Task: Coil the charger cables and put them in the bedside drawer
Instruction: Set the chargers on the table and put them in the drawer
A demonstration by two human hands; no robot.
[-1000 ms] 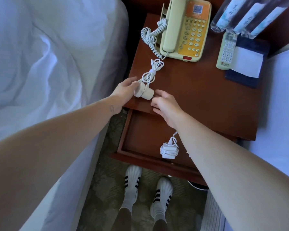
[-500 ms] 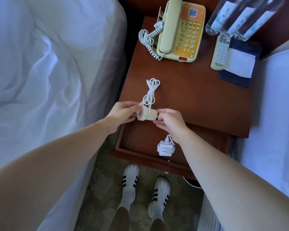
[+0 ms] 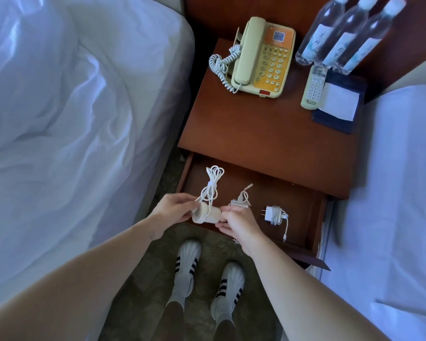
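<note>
Fingers (image 3: 189, 206) pinch both ends of charger (image 3: 206, 216) above drawer (image 3: 301, 207).

Place: hotel bedroom, by its furnishings
Sides: rumpled white-quilted bed (image 3: 71, 107) and white-sheeted bed (image 3: 399, 193) flank a reddish-brown wooden nightstand (image 3: 268, 134)
Nightstand's far edge: cream corded telephone (image 3: 261, 57) — three clear labelled water bottles (image 3: 347, 38), white remote control (image 3: 314, 88)

Polished reddish wood forms the tabletop (image 3: 268, 134) and drawer (image 3: 303, 203), the phone (image 3: 263, 57) is glossy cream plastic, the bedsheet (image 3: 71, 107) matt, creased white cloth
</note>
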